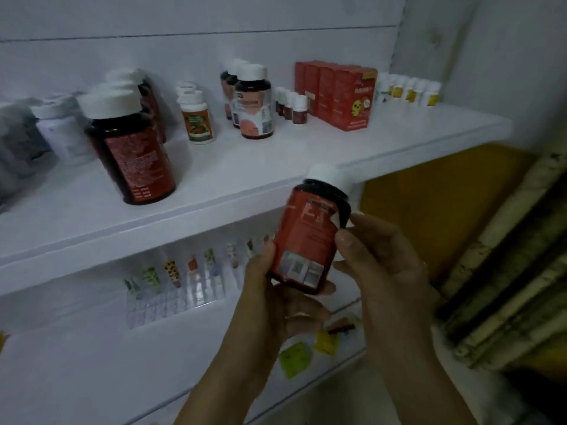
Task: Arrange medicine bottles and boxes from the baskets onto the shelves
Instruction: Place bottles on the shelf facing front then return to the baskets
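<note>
Here the red-labelled bottle point(306, 240) sits between both hands, tilted, its white cap pointing up and away. The left hand point(271, 305) cups the base and lower left side with its fingers curled underneath. The right hand point(386, 271) pinches the right edge of the label between thumb and fingertips. Neither hand has room for anything else.

Just below the grip and a little beyond it, a row of clear sachets point(184, 286) stands on the lower shelf point(76, 363). Directly behind the cap runs the front lip of the upper shelf point(245, 173). Up and to the left of the grip, a file of matching dark bottles point(135, 148) with red labels runs back towards the wall. Farther back, straight above the grip, are pink-labelled bottles point(254, 108) and red boxes point(346, 96). No basket is in view.

The step in hand looks like placing: the bottle is lifted and seemingly being turned or checked before it goes on the upper shelf. The next move probably calls for raising it over the lip and carrying it up and left. It should be set upright on the bare shelf in front of its own kind, label forward, without knocking the front bottle.
</note>
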